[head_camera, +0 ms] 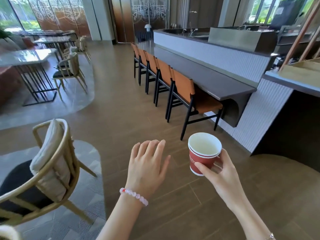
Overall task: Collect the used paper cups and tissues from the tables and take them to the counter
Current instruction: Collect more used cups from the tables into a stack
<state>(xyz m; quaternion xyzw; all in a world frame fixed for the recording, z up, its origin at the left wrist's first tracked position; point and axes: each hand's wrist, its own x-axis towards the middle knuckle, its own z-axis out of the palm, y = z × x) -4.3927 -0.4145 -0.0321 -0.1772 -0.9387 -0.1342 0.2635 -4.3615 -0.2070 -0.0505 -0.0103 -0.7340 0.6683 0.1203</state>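
My right hand grips two nested red paper cups with white rims, held upright at lower centre right; the inner cup looks empty. My left hand hovers beside them with fingers spread and holds nothing; a pink bead bracelet circles its wrist. The dark counter ledge runs along the white ribbed bar ahead on the right. No tissues are visible.
A row of orange-backed chairs lines the counter ledge. A gold-framed armchair stands at lower left. Marble tables with more chairs fill the far left. Wooden floor stretches between them.
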